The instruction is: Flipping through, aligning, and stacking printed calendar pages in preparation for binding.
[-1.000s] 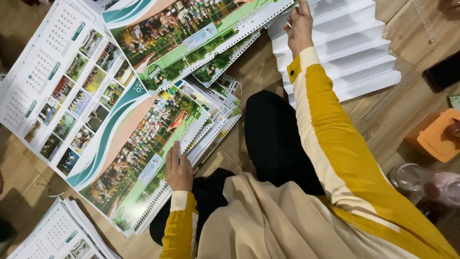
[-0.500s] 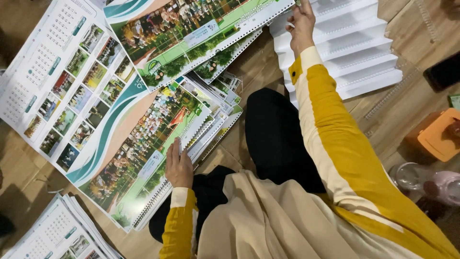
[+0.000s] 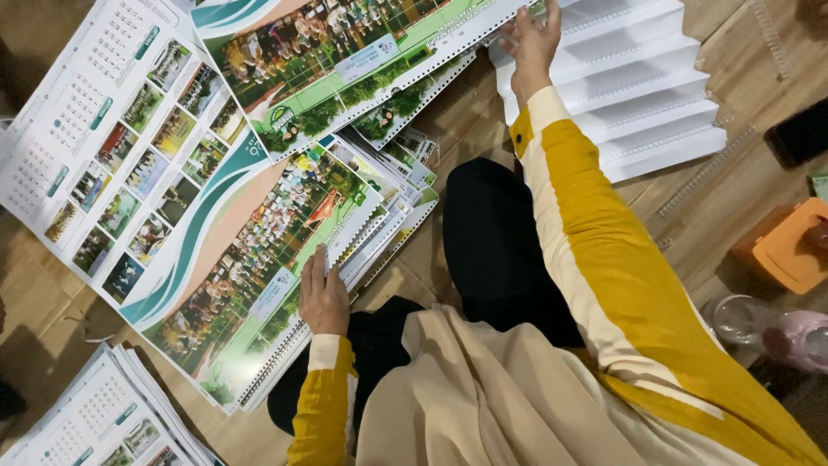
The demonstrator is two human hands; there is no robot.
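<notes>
We look down on a person sitting on a wooden floor [image 3: 733,198], yellow-and-cream sleeves, w/ printed calendar sheets spread all round. The left hand [image 3: 323,298] lies flat, fingers spread, palm down on the near edge of a stack of punched calendar sheets [image 3: 259,259] w/ a big group photo & a green-teal swoosh; it presses, not gripping. The right hand [image 3: 530,39] is stretched out far ahead, fingers loosely open, touching the punched edge of another photo sheet [image 3: 345,60] where it overlaps a fanned pile of white sheets [image 3: 638,95]. We can't tell if the fingertips pinch that edge or just rest on it.

Left of the stack, a sheet w/ date grids & small photos [image 3: 112,164] lies flat. Another pile of grid sheets [image 3: 95,414] sits at bottom left. At right, well apart from both hands: an orange lid or box [image 3: 793,250], a clear bottle w/ pink part [image 3: 776,328], & a dark flat object [image 3: 798,134] near the frame edge.
</notes>
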